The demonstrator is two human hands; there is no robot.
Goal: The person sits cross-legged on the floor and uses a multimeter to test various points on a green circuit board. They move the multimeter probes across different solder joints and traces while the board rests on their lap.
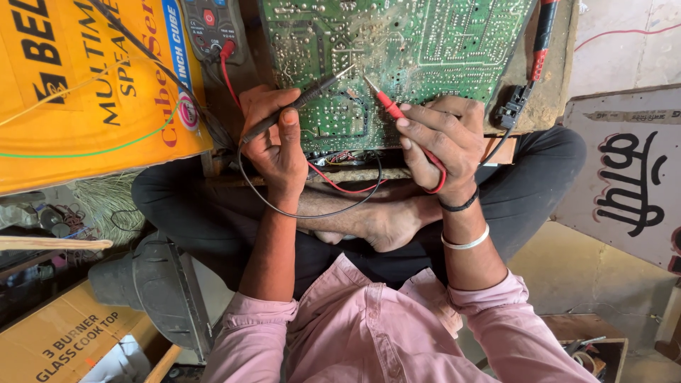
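Head view, looking down: left hand (278, 145) clenched on black probe (298, 103), right hand (443, 142) clenched on red probe (386, 106), both tips touching green board (418, 42) near its lower edge. Board's top cut off; meter (211, 25) half out of frame; leads partly hidden behind hands.

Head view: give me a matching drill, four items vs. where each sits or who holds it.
Items:
1. black probe
2. red probe
3. circuit board
4. multimeter

Places:
A. top of frame, beside the yellow box
B. in the right hand
C. under both probe tips
D. in the left hand

Pairs: 1-D, 2-B, 3-C, 4-A
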